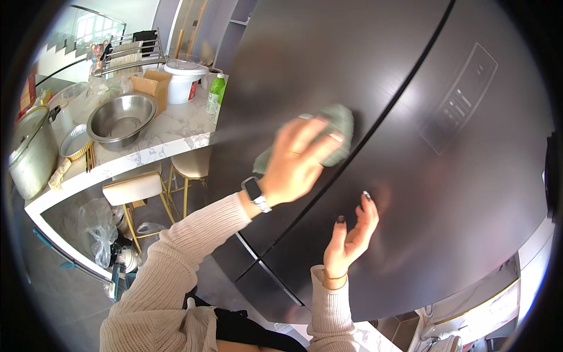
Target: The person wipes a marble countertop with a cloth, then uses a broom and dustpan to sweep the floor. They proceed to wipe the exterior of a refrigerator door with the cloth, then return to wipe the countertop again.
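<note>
In front of me stands a dark metallic double-door refrigerator [290, 66], with a black seam between its doors and a control panel [457, 99] on the right door. My left hand [292, 165], blurred and wearing a ring and a smartwatch [252, 189], presses a grey-green cloth [341, 125] against the left door, close to the seam. Part of the cloth is hidden under my fingers. My right hand [352, 233] is held up before the right door with bent, parted fingers and nothing in it. Whether it touches the door is unclear.
On the left, a marble-patterned counter [184, 145] bears a steel bowl [123, 119], a large pot [35, 154], a lidded white bucket [182, 81], a cardboard box [154, 88] and a green bottle [216, 94]. Stools [134, 189] and plastic bags [101, 233] are below it.
</note>
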### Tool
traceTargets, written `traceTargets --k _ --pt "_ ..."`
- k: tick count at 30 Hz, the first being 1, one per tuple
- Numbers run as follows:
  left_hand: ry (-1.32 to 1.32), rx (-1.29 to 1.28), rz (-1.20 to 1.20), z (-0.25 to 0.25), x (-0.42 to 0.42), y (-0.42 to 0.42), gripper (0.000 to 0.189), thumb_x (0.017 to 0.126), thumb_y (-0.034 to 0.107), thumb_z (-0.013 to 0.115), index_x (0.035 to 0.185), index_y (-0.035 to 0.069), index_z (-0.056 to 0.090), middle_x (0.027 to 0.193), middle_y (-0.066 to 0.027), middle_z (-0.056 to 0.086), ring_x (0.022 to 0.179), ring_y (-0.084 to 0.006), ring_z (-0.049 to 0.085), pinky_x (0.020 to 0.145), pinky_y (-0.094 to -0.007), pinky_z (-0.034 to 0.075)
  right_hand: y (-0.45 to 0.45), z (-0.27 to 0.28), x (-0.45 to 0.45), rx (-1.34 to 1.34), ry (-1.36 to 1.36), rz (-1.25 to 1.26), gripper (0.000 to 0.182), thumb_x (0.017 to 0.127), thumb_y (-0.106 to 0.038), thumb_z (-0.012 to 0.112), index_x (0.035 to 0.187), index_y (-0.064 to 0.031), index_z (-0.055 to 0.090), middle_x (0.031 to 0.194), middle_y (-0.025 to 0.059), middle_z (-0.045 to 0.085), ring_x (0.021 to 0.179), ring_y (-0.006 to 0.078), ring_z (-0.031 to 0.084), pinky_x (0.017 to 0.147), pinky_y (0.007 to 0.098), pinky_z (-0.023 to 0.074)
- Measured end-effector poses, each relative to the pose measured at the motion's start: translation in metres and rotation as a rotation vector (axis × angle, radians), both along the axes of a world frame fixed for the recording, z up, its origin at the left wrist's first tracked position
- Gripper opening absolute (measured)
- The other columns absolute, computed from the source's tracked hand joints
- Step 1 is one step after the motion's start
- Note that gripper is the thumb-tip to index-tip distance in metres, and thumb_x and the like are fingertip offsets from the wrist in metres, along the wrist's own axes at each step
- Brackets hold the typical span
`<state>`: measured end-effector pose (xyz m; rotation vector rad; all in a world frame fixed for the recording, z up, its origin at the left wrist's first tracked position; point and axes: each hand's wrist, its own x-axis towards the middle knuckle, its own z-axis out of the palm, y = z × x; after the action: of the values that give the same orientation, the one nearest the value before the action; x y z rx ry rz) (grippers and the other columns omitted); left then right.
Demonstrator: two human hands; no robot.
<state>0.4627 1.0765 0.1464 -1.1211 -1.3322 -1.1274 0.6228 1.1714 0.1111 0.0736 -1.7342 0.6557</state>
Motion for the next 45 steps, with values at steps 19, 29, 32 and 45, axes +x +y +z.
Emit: traceTargets --k 19,29,32,45 --pt "0.146 -0.049 0.234 -0.01 -0.214 -0.051 0.055 0.073 -0.006 0.058 0.119 0.023 0.067 0.132 -0.0005 0.057 0.109 -0.0322 0.053 0.09 -0.0424 0.047 -0.007 0.095 -0.09 0.498 0.141 -0.487 0.057 0.075 0.003 0.054 0.132 0.0046 0.049 0.143 0.0223 0.044 0.136 0.0426 0.035 0.114 0.0513 0.0243" --pt "-0.461 0.164 0.136 -0.068 -0.291 -0.064 0.066 0.078 -0.007 0.047 0.14 0.014 0.048 0.144 -0.0156 0.043 0.132 -0.0366 0.039 0.111 -0.0447 0.03 0.005 0.085 -0.101 0.54 0.043 -0.814 0.055 0.082 -0.003 0.055 0.136 -0.0002 0.048 0.149 0.0196 0.04 0.143 0.0407 0.027 0.116 0.0559 0.0095" --pt "-0.546 0.114 0.117 -0.114 -0.277 -0.061 0.067 0.078 -0.01 0.048 0.141 0.014 0.048 0.146 -0.0157 0.04 0.132 -0.0381 0.037 0.111 -0.0451 0.03 0.01 0.081 -0.099 0.585 -0.007 -0.925 0.053 0.084 -0.006 0.056 0.136 -0.0013 0.049 0.149 0.02 0.04 0.143 0.0402 0.028 0.116 0.0559 0.01" --pt "-0.573 0.137 -0.052 -0.163 -0.264 -0.077 0.057 0.083 0.006 0.06 0.139 0.008 0.048 0.136 -0.0209 0.048 0.122 -0.0405 0.046 0.106 -0.046 0.035 0.009 0.074 -0.108 0.678 -0.068 -1.117 0.049 0.088 -0.013 0.053 0.136 -0.0051 0.052 0.15 0.0199 0.039 0.142 0.0405 0.031 0.115 0.0542 0.0181"
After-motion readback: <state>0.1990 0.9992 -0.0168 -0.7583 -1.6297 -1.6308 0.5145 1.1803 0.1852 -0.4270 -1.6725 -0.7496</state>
